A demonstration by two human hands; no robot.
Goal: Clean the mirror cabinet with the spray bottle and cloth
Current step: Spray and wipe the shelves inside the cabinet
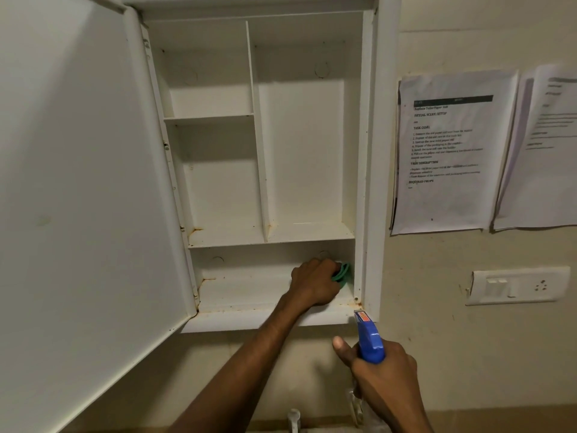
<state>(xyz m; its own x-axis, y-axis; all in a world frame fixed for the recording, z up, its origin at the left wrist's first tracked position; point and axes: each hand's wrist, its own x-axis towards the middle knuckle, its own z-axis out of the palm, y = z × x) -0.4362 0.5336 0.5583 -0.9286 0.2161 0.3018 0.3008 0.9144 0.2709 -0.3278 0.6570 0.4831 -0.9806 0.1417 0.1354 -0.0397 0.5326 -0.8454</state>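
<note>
Head view: crumpled green cloth (342,274), rust-stained cabinet (274,295).

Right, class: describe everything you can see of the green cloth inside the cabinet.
The green cloth is a small, soft-looking fabric piece, bunched up and mostly hidden behind the left hand, which grips it. Only a crumpled edge shows past the fingers. It sits in the bottom compartment of the open cabinet, at the right end, pressed onto the shelf near the right inner wall. Its full size and shape cannot be told.

upper shelves (307,228) bare, open door (84,182) blocks left
</note>
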